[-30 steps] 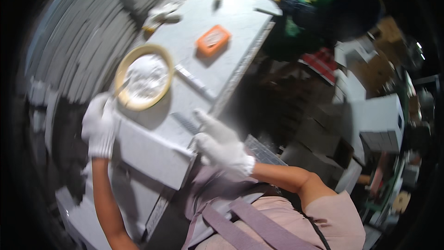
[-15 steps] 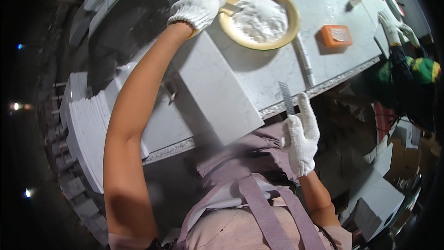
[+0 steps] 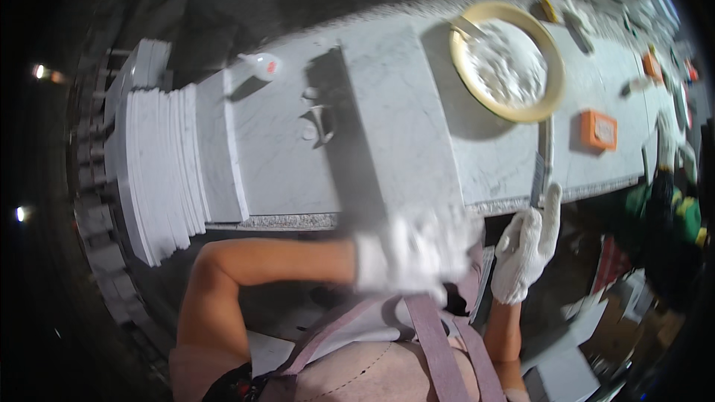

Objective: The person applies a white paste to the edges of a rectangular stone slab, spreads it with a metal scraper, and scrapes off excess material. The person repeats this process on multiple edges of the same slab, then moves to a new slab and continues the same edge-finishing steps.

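Note:
My left hand point(image 3: 417, 249), in a white knit glove, is smeared by motion in front of my body, at the near end of a long white marble-look slab point(image 3: 398, 97). Its fingers cannot be made out. The slab lies across the worktable, casting a dark shadow on its left side. At the table's front edge, my right hand point(image 3: 519, 257), also gloved, is closed on a thin striped metal strip point(image 3: 538, 171) pointing away from me; its index finger is stretched out. Beyond it stands a yellow bowl point(image 3: 555, 78) of white paste or powder, with a flat spatula point(image 3: 468, 27) leaning on its left rim.
White tiles point(image 3: 164, 171) stand stacked at the left. A white bottle point(image 3: 261, 65) and small white pieces point(image 3: 320, 125) lie on the table point(image 3: 279, 171). A white bar point(image 3: 550, 145) and an orange box point(image 3: 598, 130) lie right. Another person's gloved hand point(image 3: 665, 141) is far right.
My left hand has left the spatula in the bowl and swung back toward my body. My right hand still holds the metal strip. The view has shifted, so the table shows farther right.

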Demonstrator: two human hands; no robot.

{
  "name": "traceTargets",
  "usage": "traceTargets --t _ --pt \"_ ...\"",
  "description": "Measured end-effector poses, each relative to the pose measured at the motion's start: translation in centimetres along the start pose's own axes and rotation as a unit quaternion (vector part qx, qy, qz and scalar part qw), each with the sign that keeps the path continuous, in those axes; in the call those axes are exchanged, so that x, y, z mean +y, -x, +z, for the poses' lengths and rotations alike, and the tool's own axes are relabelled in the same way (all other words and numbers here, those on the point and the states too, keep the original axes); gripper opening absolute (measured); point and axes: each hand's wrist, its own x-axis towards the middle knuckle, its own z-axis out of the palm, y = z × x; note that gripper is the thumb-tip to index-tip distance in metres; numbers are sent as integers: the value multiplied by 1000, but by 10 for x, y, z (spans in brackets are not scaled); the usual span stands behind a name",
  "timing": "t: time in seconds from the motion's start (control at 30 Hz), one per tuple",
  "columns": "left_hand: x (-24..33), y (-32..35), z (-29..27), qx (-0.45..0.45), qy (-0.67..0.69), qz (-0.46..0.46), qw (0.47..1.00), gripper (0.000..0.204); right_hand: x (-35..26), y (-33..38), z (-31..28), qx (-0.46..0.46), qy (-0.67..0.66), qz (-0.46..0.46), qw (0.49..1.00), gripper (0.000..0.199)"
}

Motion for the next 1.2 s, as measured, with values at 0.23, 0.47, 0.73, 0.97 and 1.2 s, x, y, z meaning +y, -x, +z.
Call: traceTargets --t 0.23,0.47,0.73,0.97,1.2 --pt "-19 9 -23 287 161 -50 943 49 1 -7 -15 17 62 -18 998 67" --pt "-177 13 -43 198 -235 -286 908 70 0 1 -28 -13 81 34 996 63" --pt "-212 6 -49 170 -293 -337 879 84 8 9 -21 25 68 6 997 63" --pt "-112 20 -3 106 -102 -212 966 85 2 10 -24 26 41 10 999 64" --pt "7 18 44 97 132 -55 985 89 2 15 -19 9 33 21 999 68"
